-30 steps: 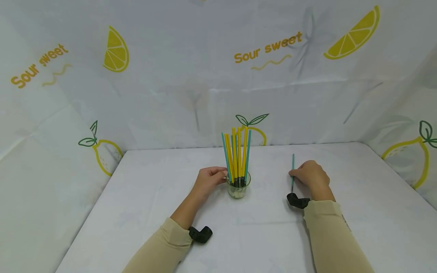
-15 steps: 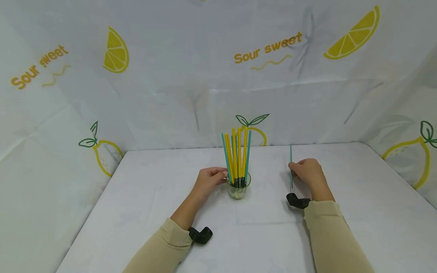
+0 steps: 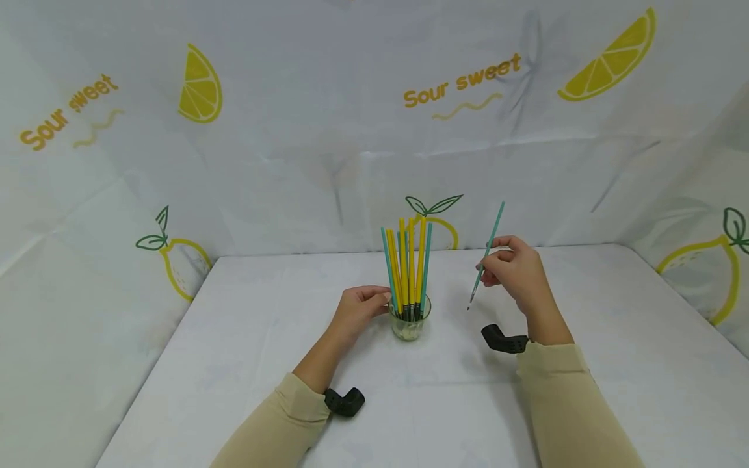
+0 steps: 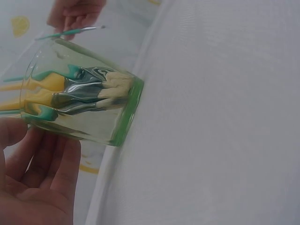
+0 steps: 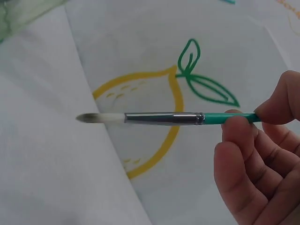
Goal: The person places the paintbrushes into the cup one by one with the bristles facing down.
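Note:
A small clear glass [image 3: 407, 330] stands on the table, holding several yellow paintbrushes [image 3: 411, 260] and teal ones, bristles down. My left hand [image 3: 358, 311] holds the glass at its left side, thumb and fingers against it near the rim; in the left wrist view the bristles [image 4: 115, 86] show through the wall. To the right, my right hand [image 3: 517, 273] pinches a thin teal paintbrush [image 3: 494, 227] between thumb and fingers, raised above the table. It slants, with its tip down and to the left. The right wrist view shows its silver ferrule [image 5: 164, 118] and pale, dark-tipped bristles [image 5: 96, 118].
White cloth covers the table [image 3: 234, 364]. Behind it hangs a white backdrop [image 3: 292, 182] printed with lemons and lettering. A black wrist camera [image 3: 344, 403] sits at the left wrist, another black camera [image 3: 503, 340] at the right.
My right hand has lifted the teal paintbrush off the table and tilted it, its tip swinging left towards the glass. The left hand and the glass stay in place.

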Demonstrator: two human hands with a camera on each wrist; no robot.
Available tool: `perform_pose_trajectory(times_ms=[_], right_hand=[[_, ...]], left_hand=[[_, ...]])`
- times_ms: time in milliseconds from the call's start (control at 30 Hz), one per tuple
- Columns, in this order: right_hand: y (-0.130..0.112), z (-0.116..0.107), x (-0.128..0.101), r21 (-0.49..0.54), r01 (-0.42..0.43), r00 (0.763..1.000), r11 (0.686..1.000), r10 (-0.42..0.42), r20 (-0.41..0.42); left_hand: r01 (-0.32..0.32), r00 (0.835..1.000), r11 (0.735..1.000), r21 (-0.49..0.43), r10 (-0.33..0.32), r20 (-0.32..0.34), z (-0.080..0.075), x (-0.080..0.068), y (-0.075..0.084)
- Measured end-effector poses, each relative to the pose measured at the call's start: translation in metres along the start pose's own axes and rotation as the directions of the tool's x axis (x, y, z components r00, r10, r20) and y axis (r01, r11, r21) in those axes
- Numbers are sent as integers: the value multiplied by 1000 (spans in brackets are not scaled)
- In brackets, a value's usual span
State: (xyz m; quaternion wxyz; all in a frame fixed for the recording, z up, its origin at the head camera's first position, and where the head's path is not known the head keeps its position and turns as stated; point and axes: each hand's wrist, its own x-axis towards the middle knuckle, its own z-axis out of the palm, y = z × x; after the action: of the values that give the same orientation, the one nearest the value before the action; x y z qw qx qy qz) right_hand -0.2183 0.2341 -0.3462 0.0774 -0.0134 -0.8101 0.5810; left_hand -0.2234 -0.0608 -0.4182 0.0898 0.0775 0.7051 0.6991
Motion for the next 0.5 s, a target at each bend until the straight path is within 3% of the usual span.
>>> perform_pose_trajectory(times_ms=[233, 500], right_hand=[[-32, 17, -12, 54, 141, 990, 989, -141, -3], [-47, 20, -19, 135, 175, 985, 975, -173, -24]], left_hand=[[5, 1000, 1000, -12, -5, 0, -1, 1, -1], [-9, 1000, 1000, 11, 8, 20, -4, 2, -2]])
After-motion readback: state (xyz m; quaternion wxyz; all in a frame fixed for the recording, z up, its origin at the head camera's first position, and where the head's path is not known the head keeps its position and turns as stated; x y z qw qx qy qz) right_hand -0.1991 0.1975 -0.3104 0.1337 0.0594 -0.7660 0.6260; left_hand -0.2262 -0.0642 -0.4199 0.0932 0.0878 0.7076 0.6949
